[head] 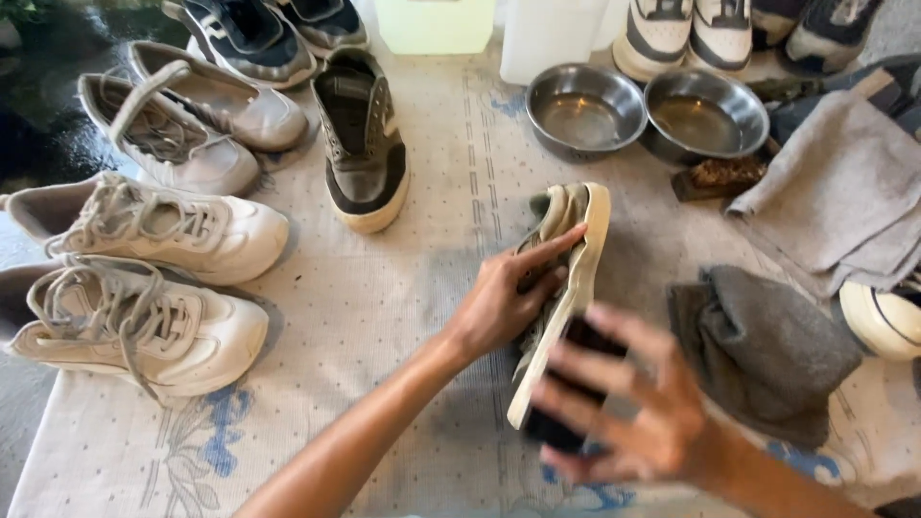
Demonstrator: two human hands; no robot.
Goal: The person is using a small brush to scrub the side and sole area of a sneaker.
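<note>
My left hand (504, 297) grips a worn grey shoe (566, 259) with a cream sole, tipped on its side in the middle of the cloth-covered table (384, 307). My right hand (633, 408) is blurred with motion and holds a dark object, probably a brush (566, 432), against the shoe's sole near its lower end. A matching dark shoe (363, 144) with a cream sole stands upright just beyond, to the left.
Two white laced sneakers (144, 278) and two grey ones (192, 120) lie at the left. Two steel bowls (648, 115) stand at the back, with a brown brush (720, 177) beside them. Grey cloths (767, 345) lie at the right. More shoes line the far edge.
</note>
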